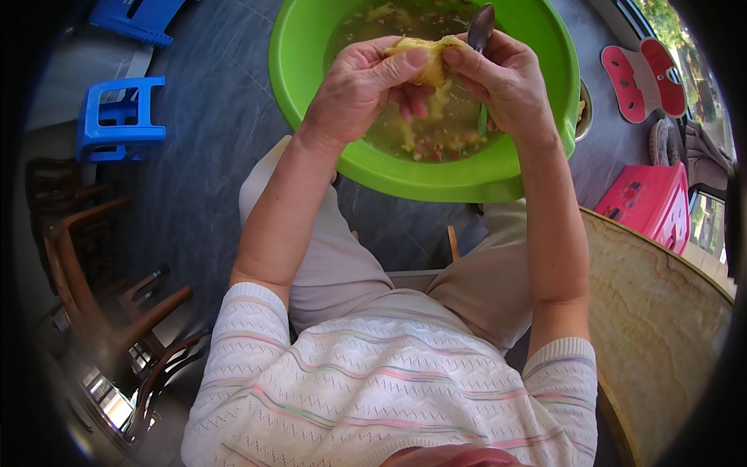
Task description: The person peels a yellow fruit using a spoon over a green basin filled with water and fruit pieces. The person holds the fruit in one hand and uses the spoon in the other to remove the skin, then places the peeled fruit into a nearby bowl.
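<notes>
Both my hands are raised over a large green plastic basin (432, 184) of cloudy water with yellowish pieces and small red bits in it. Between the fingers and thumbs of my left hand (373, 82) and my right hand (505, 84) is a soft yellow, pulpy piece (430, 64), pinched from both sides. A metal spoon (481, 26) with a green handle is also in my right hand, its bowl pointing up past the fingers. I cannot tell what the yellow piece is.
Blue plastic stools (122, 119) and wooden chairs (87, 280) stand at the left. A metal bowl (585, 111) sits beside the basin, partly hidden. At the right are a red and pale folding stool (642, 82), a pink box (639, 201) and a stone-patterned tabletop (648, 309).
</notes>
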The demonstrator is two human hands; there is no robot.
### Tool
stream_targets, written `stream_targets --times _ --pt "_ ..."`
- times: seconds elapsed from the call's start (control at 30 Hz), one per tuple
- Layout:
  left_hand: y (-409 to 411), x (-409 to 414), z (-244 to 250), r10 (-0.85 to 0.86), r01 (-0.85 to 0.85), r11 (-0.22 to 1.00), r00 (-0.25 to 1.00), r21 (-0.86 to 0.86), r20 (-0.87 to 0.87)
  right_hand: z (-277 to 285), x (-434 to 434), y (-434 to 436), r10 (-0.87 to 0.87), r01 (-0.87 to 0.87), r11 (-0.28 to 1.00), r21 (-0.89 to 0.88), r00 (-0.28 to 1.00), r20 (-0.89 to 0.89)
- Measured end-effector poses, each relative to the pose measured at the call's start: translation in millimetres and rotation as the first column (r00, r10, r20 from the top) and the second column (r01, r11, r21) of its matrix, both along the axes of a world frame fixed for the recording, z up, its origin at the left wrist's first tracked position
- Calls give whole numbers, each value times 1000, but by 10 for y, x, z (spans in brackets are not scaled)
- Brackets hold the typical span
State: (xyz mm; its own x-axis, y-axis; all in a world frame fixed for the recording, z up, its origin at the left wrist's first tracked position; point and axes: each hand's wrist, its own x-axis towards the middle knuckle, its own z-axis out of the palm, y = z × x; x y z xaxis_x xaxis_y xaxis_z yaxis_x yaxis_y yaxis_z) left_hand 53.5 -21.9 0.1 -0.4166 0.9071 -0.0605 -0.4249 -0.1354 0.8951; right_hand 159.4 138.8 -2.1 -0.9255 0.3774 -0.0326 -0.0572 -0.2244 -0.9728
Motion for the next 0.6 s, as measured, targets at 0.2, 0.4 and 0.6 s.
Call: stream_targets --times 0.2,0.4,0.6 --pt "49 -60 18 171 -171 985 985 5 -2 -22 -7 -30 -87 87 996 14 995 41" --pt "29 -105 -19 201 -204 978 977 -51 -68 15 -14 4 -244 250 963 -97 968 65" --pt "61 -86 -82 309 -311 950 950 -35 -46 17 -16 -182 -215 130 877 463 967 135"
